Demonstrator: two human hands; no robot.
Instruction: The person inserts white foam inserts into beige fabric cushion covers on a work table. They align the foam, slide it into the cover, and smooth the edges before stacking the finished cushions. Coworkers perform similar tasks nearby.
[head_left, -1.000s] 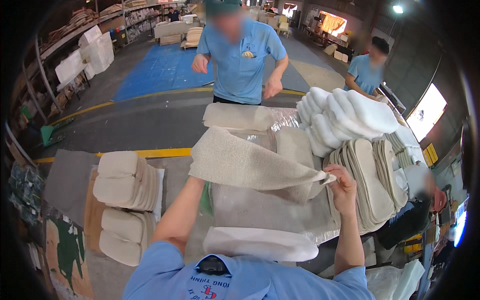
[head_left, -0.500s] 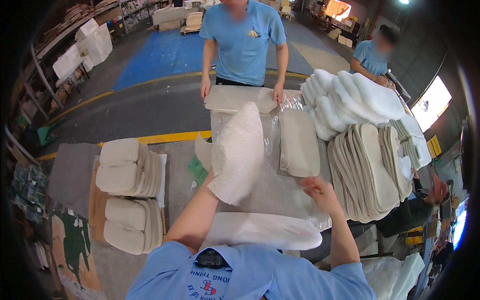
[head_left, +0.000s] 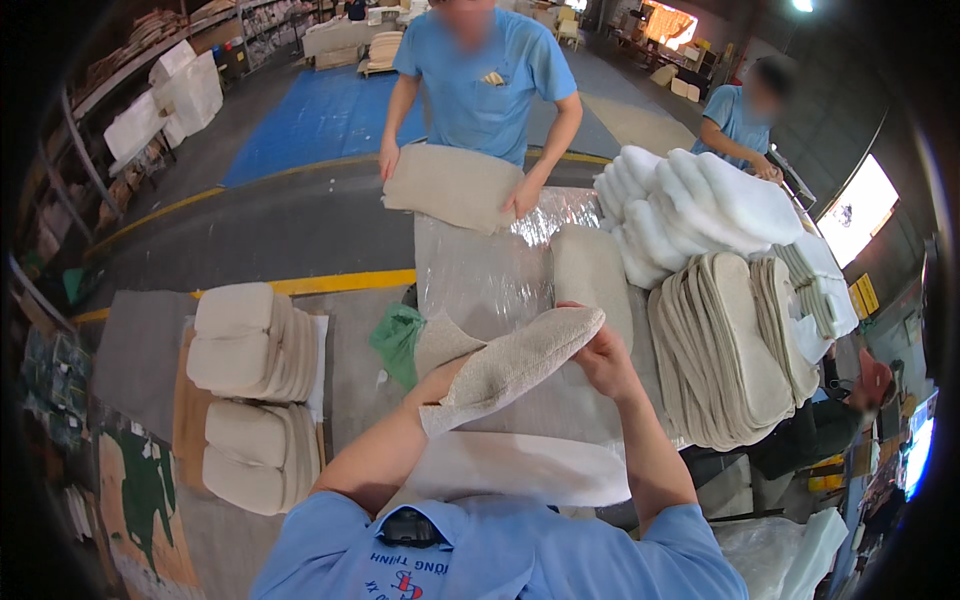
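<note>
A beige fabric cover [head_left: 520, 365], long and rounded at its end, is pulled over my left hand. That hand is hidden inside it; only my left forearm [head_left: 392, 440] shows, running into the cover's open edge. At the far right end, my right hand [head_left: 606, 358] has its fingers closed on the cover's tip. Below the cover, a white padding piece [head_left: 510, 468] lies along the table edge nearest me. Beyond my hands a padded beige piece [head_left: 592, 268] lies flat. Left of the cover are a green plastic bag [head_left: 398, 342] and another beige fabric piece [head_left: 440, 342].
Across the plastic-covered table [head_left: 475, 265], a co-worker holds a beige padded piece [head_left: 452, 190]. Stacked beige covers [head_left: 715, 350] and white padding [head_left: 700, 205] stand on the right. Two beige stacks [head_left: 235, 340] sit at left. Another person works at the far right.
The cover has swung from nearly upright to slanting rightward, and my right hand has come onto its end. The co-worker has lifted their beige piece off the table and shifted it left.
</note>
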